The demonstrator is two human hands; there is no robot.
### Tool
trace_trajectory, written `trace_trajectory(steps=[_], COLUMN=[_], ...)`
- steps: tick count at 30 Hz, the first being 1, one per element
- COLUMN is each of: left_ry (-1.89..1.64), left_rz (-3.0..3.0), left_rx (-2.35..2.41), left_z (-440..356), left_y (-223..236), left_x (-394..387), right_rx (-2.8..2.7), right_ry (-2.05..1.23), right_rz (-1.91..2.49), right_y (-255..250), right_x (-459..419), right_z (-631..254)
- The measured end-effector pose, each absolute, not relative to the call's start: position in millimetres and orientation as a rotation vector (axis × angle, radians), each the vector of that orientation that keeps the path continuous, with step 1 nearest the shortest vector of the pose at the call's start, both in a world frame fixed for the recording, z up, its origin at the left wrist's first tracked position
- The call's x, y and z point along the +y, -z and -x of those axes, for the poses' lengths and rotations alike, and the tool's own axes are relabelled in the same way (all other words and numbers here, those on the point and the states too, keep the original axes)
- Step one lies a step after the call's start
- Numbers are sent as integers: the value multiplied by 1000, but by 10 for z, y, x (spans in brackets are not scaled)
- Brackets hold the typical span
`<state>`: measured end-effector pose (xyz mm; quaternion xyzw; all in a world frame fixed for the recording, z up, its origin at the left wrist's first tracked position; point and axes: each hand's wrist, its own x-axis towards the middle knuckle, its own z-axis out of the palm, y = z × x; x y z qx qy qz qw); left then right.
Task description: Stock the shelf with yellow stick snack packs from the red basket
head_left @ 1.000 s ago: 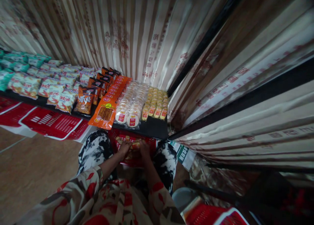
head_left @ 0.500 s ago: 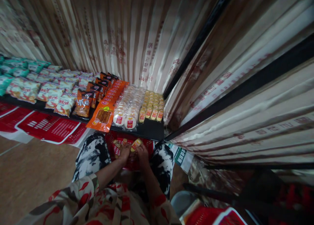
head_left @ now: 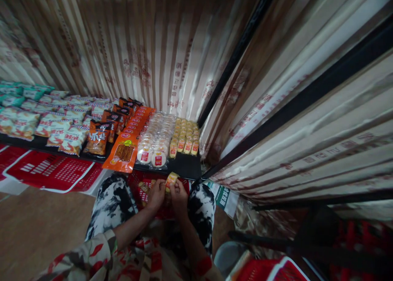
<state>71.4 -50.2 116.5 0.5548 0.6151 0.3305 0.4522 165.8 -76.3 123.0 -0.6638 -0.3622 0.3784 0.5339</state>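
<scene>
Between my hands is a small yellow snack pack [head_left: 171,179] with a red and white label, tilted up above a red basket [head_left: 143,196]. My right hand [head_left: 179,196] pinches its right side. My left hand [head_left: 156,196] has its fingers closed at the pack's left edge; its fingertips are partly hidden. More small packs [head_left: 143,187] lie in the basket, left of my left hand. Just ahead, rows of similar yellow packs [head_left: 184,145] stand at the right end of a black shelf [head_left: 186,166].
Left along the shelf are clear-wrapped round white crackers [head_left: 159,159], an orange bag strip [head_left: 124,152], brown-orange bags [head_left: 97,138], white bags [head_left: 73,140] and teal bags [head_left: 33,93]. A pleated curtain [head_left: 159,48] hangs behind. Black poles [head_left: 239,146] cross on the right.
My hands have lifted the yellow pack from low in the basket toward the shelf edge and turned it more upright. The view has shifted slightly, so the shelf appears lower and further left.
</scene>
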Motion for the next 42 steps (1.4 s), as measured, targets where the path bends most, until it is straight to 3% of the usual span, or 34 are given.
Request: trace_trajectory(steps=[15,29,42], left_ry=[-1034,-882,-789], left_rz=[-1287,-1760,-1731], left_rx=[1294,1469,1452], left_z=[-1025,-1070,-1186], left_y=[-1481,-1815,-1735], left_x=[-256,-106,35], right_rx=[-1139,-1152,-1234], right_ry=[-477,-471,-413], right_rz=[1769,1809,1864], right_y=[-1474,-1553,-1562], right_x=[-630,-329,-200], right_z=[-1912,-2086,-2123])
